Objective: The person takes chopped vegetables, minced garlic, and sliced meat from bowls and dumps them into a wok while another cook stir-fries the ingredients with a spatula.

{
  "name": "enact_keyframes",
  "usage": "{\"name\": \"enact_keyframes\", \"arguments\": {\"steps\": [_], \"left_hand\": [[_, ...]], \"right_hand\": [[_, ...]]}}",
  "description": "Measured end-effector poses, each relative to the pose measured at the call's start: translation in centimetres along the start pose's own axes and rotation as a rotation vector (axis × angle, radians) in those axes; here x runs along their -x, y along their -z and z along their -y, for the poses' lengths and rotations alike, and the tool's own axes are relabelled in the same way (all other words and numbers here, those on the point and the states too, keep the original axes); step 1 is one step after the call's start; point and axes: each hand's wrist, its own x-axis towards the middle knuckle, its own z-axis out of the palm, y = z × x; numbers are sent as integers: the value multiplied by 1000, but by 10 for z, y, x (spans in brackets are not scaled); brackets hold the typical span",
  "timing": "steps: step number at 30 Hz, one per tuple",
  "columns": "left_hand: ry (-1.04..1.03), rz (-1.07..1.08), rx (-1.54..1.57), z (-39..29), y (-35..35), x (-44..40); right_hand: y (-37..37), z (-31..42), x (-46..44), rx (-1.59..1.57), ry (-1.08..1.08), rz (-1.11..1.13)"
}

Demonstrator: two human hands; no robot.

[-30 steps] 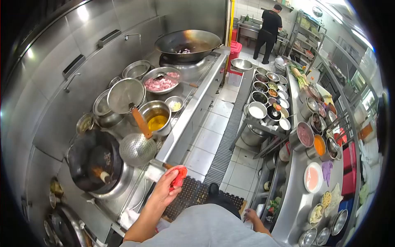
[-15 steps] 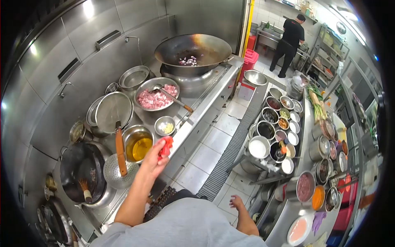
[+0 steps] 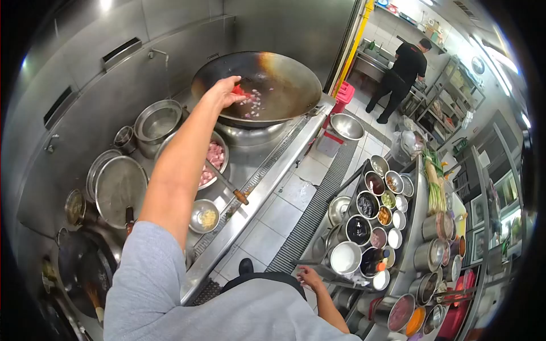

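Observation:
Over the large wok (image 3: 290, 85) my left hand (image 3: 227, 92) is stretched out, its fingers apart. Red pieces (image 3: 241, 92) are just beyond the fingertips, above chopped purple-white onion (image 3: 253, 105) in the wok; whether they still touch the fingers is unclear. My left forearm partly covers the bowl of raw pink meat (image 3: 215, 156), which has a wooden-handled ladle (image 3: 227, 184) in it. Low beside my body, my right hand (image 3: 310, 277) hangs with fingers loosely apart and nothing in it, near the rack of seasoning pots.
A small bowl of minced garlic (image 3: 205, 216) sits near the counter edge. A second wok (image 3: 85, 273) and a strainer (image 3: 120, 190) are at left. Seasoning pots (image 3: 345, 257) and leafy greens (image 3: 435, 184) stand at right. A person in black (image 3: 401, 77) is at the back.
My left hand has moved forward from near the oil pot to over the large wok, and its fingers have opened around the red pieces. The view has shifted toward that wok.

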Motion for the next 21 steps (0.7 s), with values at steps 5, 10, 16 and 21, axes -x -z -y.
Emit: {"name": "enact_keyframes", "arguments": {"steps": [5, 10, 16, 21], "left_hand": [[54, 77, -223, 3, -17, -65], [-368, 19, -1103, 46, 1, -138], [-979, -238, -1493, 114, -73, -8], [-767, 70, -1820, 224, -17, 94]], "right_hand": [[21, 87, -67, 86, 163, 53], [69, 147, -247, -267, 277, 7], [165, 268, -525, -788, 275, -239], [229, 368, -650, -750, 380, -277]]}}
